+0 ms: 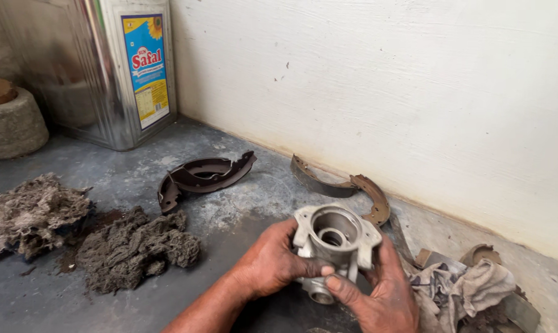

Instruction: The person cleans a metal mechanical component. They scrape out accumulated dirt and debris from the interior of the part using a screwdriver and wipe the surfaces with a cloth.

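A grey cast-metal housing [336, 233] with a round open bore and flanged corners sits upright between both my hands, low in the middle of the head view. My left hand [271, 262] wraps its left side, thumb across the front. From the right, my right hand [381, 293] grips it, with the thumb pressed on the lower front near a small round boss. Both hands are smeared with grease.
A dark brake shoe [202, 176] and a rusty curved brake shoe [347, 185] lie on the grey floor [106, 179] by the white wall. Two clumps of dirty cotton waste [131, 250] lie left. A square metal tin [115, 68] stands at the back; a soiled rag [461, 287] lies right.
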